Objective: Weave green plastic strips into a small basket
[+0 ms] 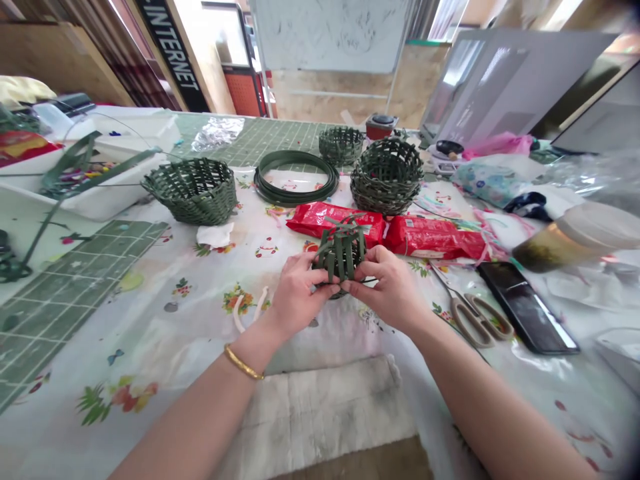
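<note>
- At a worktable under a white fruit-printed plastic cover (200, 327), two bare hands work on a small dark-green basket of flat strips (343, 253), centred just in front of two shiny red plastic packets (435, 238).
- The left hand (303, 287), a gold-coloured bangle (243, 363) on its wrist, grasps the basket's left side, thumb pressed to the lower front; the right hand (387, 283) pinches that lower front from the other side, the two thumb tips close together.
- Upright strips rise between the fingers, loose ends poking out above; exactly which strip the fingertips pin cannot be told.
- Good work here probably means one thumb holding the strip flat while the other tucks it, snug but gentle enough that no upright leans or buckles.
- Even gaps and small turns of the piece should help keep the wall round.
- Grey-brown-handled scissors (457, 316) lie near the right forearm beside a black smartphone (527, 307); farther back, a dark-green coil of flat strip (285, 195) sits between larger woven baskets (200, 197).
</note>
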Tool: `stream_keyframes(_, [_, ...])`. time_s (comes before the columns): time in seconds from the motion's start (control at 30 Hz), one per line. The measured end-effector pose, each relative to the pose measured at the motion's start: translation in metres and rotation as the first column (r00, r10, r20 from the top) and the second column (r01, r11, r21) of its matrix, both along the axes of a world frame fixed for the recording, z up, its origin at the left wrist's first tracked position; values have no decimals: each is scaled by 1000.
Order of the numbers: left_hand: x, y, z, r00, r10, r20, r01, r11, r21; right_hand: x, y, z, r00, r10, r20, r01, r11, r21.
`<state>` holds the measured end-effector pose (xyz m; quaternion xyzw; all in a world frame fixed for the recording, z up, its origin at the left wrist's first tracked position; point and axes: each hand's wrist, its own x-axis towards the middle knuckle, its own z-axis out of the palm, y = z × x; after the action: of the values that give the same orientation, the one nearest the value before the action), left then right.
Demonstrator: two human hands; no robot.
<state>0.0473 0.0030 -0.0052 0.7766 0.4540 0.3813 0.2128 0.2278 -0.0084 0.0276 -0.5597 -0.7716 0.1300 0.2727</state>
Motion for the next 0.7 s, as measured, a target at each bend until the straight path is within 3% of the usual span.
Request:
stream_keyframes(0.23, [-4,1,-12,983,-114,147,124,990,-61,5,-2,0,1000,29,-2,-29,999,18])
stream_keyframes(0.33, [-11,-2,-11,958,-129,257,133,991,0,6,-2,0,998,64,-14,-64,998,-13])
stream_keyframes(0.37, [-15,-3,-9,950,-99,297,93,995,36,6,-2,0,999,51,-4,-51,998,-24])
stream_keyframes(0.47, [-27,-8,3,925,131,356,-195,969,149,1,-3,1,999,-19,26,20,999,-45])
stream_keyframes(0.5, [-29,-9,8,924,171,343,-242,954,176,-1,-4,1,999,-35,29,36,998,-50])
stream_keyframes(0.57, [-31,-13,16,970,105,221,-142,977,157,-3,-5,1,999,-47,27,49,997,-55])
stream_keyframes(0.63, [-26,-17,20,996,17,83,-19,1000,21,-4,-6,1,999,-48,25,50,998,-48])
stream_keyframes(0.7, [-17,-19,22,998,32,59,-28,998,-64,-5,-7,1,998,-50,35,51,998,-36])
